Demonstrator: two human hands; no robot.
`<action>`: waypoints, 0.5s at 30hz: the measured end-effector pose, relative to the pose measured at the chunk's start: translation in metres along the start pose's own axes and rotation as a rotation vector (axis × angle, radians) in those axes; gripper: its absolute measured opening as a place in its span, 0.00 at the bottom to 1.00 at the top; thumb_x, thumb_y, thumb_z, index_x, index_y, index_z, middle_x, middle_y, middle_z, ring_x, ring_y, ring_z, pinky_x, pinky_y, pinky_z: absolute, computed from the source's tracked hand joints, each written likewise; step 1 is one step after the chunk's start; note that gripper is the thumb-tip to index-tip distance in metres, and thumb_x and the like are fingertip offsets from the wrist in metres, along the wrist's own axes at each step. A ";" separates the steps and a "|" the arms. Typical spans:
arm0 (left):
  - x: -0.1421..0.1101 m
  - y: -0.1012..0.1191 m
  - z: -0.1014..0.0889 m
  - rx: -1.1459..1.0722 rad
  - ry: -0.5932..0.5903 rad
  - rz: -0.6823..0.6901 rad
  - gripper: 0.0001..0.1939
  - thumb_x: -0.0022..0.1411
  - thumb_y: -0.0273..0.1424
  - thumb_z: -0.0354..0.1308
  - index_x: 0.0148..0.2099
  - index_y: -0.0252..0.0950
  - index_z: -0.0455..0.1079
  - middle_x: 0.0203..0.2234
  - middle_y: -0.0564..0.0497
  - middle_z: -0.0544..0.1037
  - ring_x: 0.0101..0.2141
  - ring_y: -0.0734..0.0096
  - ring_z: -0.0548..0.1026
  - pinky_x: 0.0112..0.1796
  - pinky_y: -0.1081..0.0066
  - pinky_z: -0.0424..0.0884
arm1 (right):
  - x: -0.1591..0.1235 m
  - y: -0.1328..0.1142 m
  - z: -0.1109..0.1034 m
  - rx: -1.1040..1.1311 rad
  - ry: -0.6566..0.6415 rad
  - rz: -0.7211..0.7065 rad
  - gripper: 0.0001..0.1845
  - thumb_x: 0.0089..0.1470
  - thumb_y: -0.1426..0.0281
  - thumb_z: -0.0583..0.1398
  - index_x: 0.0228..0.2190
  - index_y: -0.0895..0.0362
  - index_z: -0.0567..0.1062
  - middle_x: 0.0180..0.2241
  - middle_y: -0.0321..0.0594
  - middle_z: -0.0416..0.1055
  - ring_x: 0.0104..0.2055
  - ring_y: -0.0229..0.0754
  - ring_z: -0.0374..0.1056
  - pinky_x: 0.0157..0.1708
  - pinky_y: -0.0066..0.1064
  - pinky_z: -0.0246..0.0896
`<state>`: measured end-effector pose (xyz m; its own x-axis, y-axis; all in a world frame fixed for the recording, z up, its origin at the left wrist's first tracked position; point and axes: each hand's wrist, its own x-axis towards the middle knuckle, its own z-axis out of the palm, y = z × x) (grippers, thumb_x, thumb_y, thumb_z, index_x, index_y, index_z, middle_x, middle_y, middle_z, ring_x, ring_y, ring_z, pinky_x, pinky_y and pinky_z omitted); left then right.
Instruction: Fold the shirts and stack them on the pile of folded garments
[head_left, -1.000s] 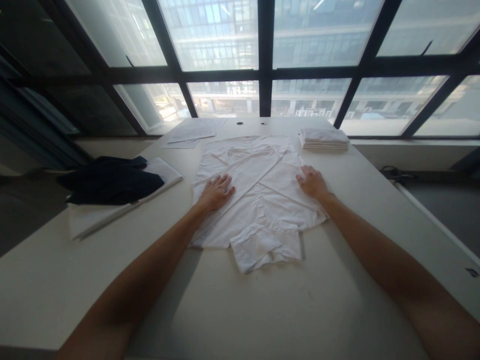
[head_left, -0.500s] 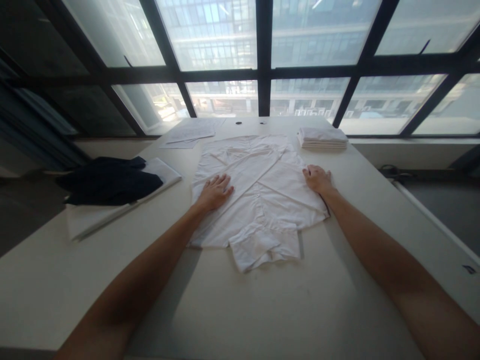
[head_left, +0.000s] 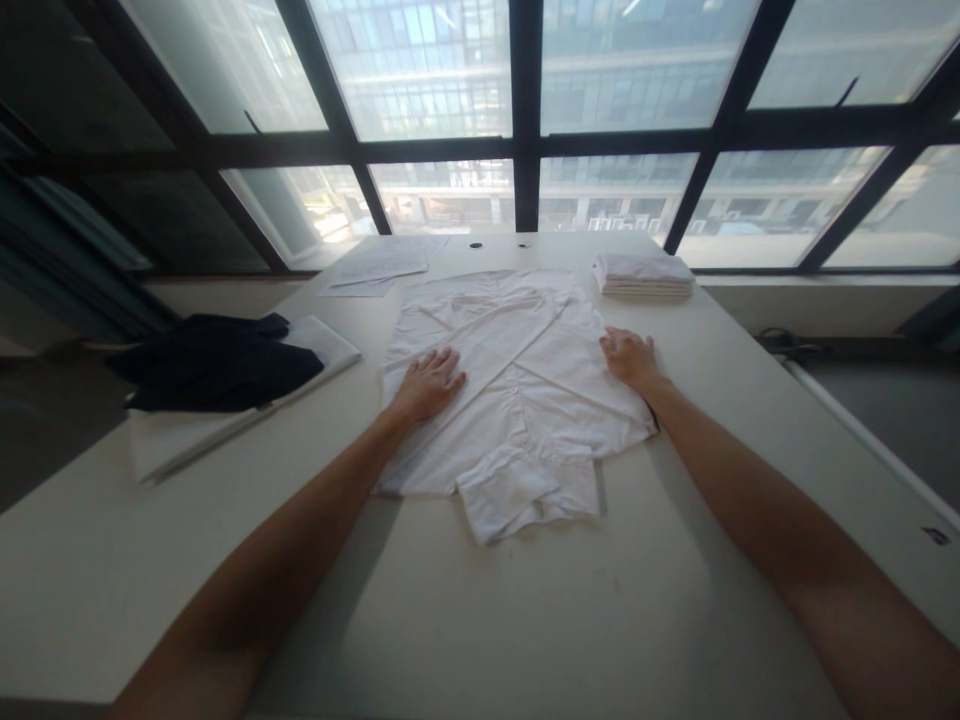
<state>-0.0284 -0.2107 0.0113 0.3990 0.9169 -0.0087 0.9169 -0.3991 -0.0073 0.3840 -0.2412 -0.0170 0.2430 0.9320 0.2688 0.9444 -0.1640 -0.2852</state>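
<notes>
A white shirt point(head_left: 555, 400) lies spread on the white table point(head_left: 480, 620), its sleeves folded across the body and a cuff point(head_left: 529, 495) lying toward me. My left hand point(head_left: 431, 385) rests flat on the left part of the shirt, fingers stretched out. At the shirt's right edge, my right hand point(head_left: 631, 358) lies palm down with its fingers spread on the fabric. Neither hand grips the cloth. Creases run along the front placket and around the collar area at the far end.
Folded white cloths point(head_left: 643, 275) are stacked at the far right. Dark navy clothing point(head_left: 221, 365) lies on a white folded item point(head_left: 187, 435) at the left. Papers point(head_left: 379, 265) lie at the back left. Large windows point(head_left: 435, 70) stand behind the table.
My right hand has shifted slightly left, and its fingers have straightened out over the shirt's edge. My left hand and the shirt look the same.
</notes>
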 end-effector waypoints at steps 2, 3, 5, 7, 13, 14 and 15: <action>0.000 0.000 0.000 -0.007 0.004 0.003 0.33 0.77 0.47 0.36 0.76 0.37 0.49 0.74 0.46 0.50 0.73 0.53 0.48 0.68 0.50 0.48 | 0.000 0.000 0.000 0.009 0.005 0.014 0.28 0.70 0.60 0.46 0.62 0.59 0.69 0.62 0.55 0.70 0.65 0.56 0.63 0.66 0.64 0.44; 0.000 -0.001 0.001 -0.013 0.007 0.005 0.34 0.77 0.47 0.36 0.76 0.37 0.49 0.74 0.45 0.50 0.73 0.53 0.48 0.68 0.50 0.48 | 0.000 -0.001 0.000 0.012 0.004 0.018 0.28 0.70 0.60 0.46 0.62 0.59 0.69 0.62 0.55 0.69 0.65 0.56 0.62 0.66 0.64 0.44; 0.001 -0.001 0.001 -0.026 0.012 0.008 0.34 0.76 0.47 0.36 0.76 0.35 0.49 0.74 0.45 0.50 0.73 0.52 0.48 0.68 0.50 0.47 | 0.000 -0.001 0.000 0.017 0.004 0.029 0.28 0.70 0.60 0.46 0.62 0.59 0.69 0.63 0.54 0.69 0.65 0.56 0.62 0.66 0.64 0.44; 0.001 -0.001 0.002 -0.035 0.013 0.009 0.35 0.76 0.47 0.36 0.76 0.34 0.50 0.74 0.44 0.50 0.73 0.52 0.48 0.68 0.50 0.46 | -0.001 -0.001 0.002 0.024 0.010 0.040 0.28 0.69 0.60 0.47 0.61 0.59 0.70 0.63 0.55 0.68 0.65 0.57 0.63 0.66 0.64 0.45; 0.001 -0.002 0.003 -0.044 0.014 0.011 0.35 0.76 0.47 0.36 0.76 0.35 0.50 0.74 0.44 0.50 0.73 0.51 0.48 0.68 0.49 0.46 | -0.002 -0.001 0.000 0.052 0.065 0.033 0.28 0.68 0.62 0.47 0.59 0.62 0.72 0.60 0.57 0.71 0.62 0.58 0.66 0.64 0.60 0.50; 0.001 -0.002 0.004 -0.044 0.017 0.012 0.35 0.76 0.47 0.36 0.76 0.35 0.50 0.74 0.44 0.50 0.73 0.51 0.48 0.68 0.49 0.46 | -0.002 -0.001 -0.002 0.058 0.093 0.022 0.27 0.67 0.62 0.47 0.58 0.63 0.73 0.59 0.57 0.72 0.61 0.58 0.67 0.64 0.59 0.51; 0.002 -0.003 0.004 -0.043 0.020 0.013 0.35 0.76 0.48 0.36 0.76 0.35 0.50 0.74 0.44 0.50 0.73 0.51 0.48 0.68 0.49 0.45 | -0.002 -0.002 -0.004 0.063 0.129 0.007 0.27 0.67 0.63 0.47 0.57 0.63 0.73 0.58 0.57 0.73 0.61 0.58 0.68 0.65 0.57 0.51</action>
<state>-0.0302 -0.2082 0.0074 0.4108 0.9117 0.0113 0.9110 -0.4109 0.0356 0.3827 -0.2443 -0.0133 0.2801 0.8811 0.3809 0.9276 -0.1462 -0.3438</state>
